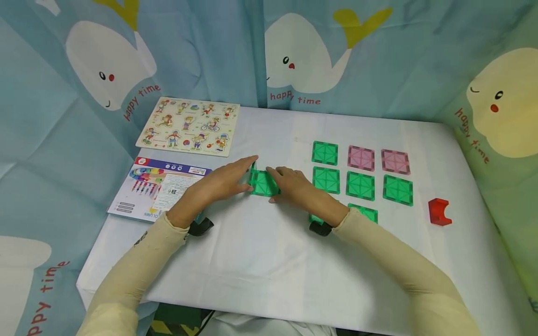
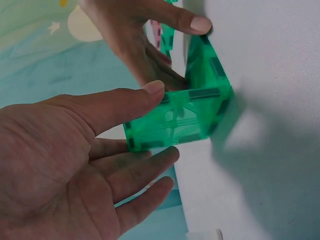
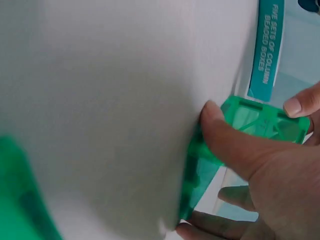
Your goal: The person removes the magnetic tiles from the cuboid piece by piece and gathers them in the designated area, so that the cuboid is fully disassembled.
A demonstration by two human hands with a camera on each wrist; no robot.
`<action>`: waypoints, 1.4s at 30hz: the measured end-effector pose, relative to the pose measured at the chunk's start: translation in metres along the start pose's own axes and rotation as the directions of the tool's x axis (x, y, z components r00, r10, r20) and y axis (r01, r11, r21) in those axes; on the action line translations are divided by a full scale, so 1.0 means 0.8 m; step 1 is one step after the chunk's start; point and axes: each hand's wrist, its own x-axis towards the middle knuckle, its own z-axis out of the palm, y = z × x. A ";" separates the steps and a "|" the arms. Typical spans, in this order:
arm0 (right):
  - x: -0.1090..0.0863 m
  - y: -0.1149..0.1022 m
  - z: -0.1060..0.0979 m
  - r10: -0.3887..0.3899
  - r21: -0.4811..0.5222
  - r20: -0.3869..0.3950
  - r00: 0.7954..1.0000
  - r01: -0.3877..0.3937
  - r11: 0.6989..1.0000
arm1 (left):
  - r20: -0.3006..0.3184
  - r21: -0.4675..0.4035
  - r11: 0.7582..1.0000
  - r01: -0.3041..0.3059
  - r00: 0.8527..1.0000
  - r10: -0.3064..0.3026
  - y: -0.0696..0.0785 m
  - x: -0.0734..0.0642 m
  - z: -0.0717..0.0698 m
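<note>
My left hand [image 1: 222, 181] pinches a clear green magnetic tile [image 2: 172, 120] by its edges, thumb on one edge and fingers at the opposite one. This tile stands upright, its edge meeting a second green tile [image 1: 265, 183] that lies flat on the table. Across from it, my right hand [image 1: 294, 189] grips the flat tile near its right end, with the thumb [image 3: 215, 117] at the near edge and the fingers at the far edge. The right hand covers part of that flat tile in the head view.
On the right lie rows of several green tiles [image 1: 326, 180] and two pink tiles [image 1: 361, 158]. Beyond them sits a red notched block [image 1: 438, 212]. A wooden picture puzzle board [image 1: 189, 126] and a printed box [image 1: 145, 189] lie at left. Patterned curtains [image 1: 218, 51] surround the table.
</note>
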 end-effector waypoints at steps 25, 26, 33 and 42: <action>-0.056 0.019 -0.020 -0.003 0.064 -0.195 0.981 0.016 0.998 | 0.005 0.049 0.999 0.023 1.000 -0.023 0.003 0.005 0.001; -0.064 0.026 -0.024 0.007 0.104 -0.189 0.982 0.013 0.994 | 0.007 0.048 0.999 0.024 1.000 -0.025 0.003 0.005 0.000; -0.134 0.078 -0.037 0.125 0.311 -0.114 0.986 -0.084 0.947 | 0.010 0.035 0.999 0.014 1.000 -0.014 -0.002 0.002 0.000; -0.237 0.136 -0.036 0.267 0.337 -0.138 0.954 -0.208 0.918 | 0.018 -0.007 0.999 0.035 0.999 -0.035 -0.006 -0.002 -0.001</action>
